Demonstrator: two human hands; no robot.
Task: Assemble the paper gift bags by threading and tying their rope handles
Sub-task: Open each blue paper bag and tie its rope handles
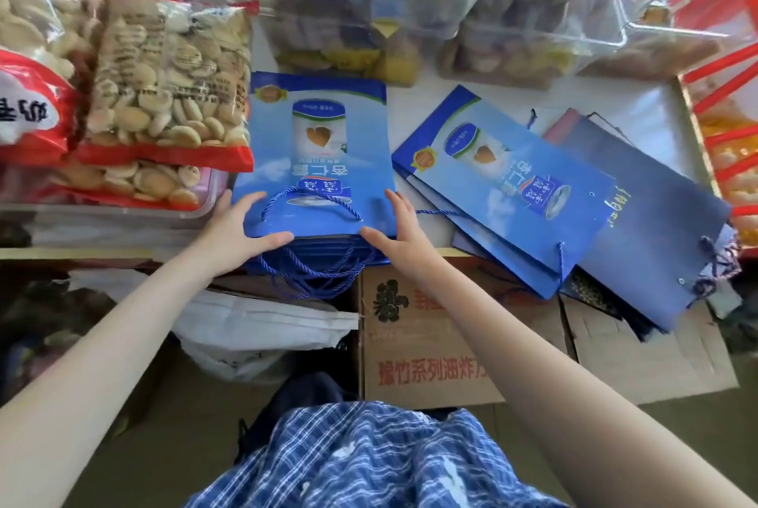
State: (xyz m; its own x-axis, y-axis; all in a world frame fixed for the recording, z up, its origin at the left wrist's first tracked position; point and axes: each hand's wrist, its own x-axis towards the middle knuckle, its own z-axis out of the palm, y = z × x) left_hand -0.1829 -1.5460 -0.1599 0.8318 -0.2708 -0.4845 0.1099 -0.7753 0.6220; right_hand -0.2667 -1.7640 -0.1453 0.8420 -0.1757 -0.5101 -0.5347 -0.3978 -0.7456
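We have our left hand (pixel 242 230) and right hand (pixel 400 230) on the two near corners of a stack of blue bags (pixel 320 162) at the table edge (pixel 82 251), fingers straight and spread, pressing flat and gripping nothing; the top bag's rope handle (pixel 313 199) lies looped across its face, so we judge it already tied. More rope loops (pixel 324 271) hang off the edge below, and we reckon they could snag or drag the stack off if we slide it toward us. A second loose pile of bags (pixel 508 183) fans out to the right and might slip onto the cardboard box (pixel 430 347). The bags read 杏仁露 upside down to us; the box reads 豫竹系列油炸, the rest being hidden
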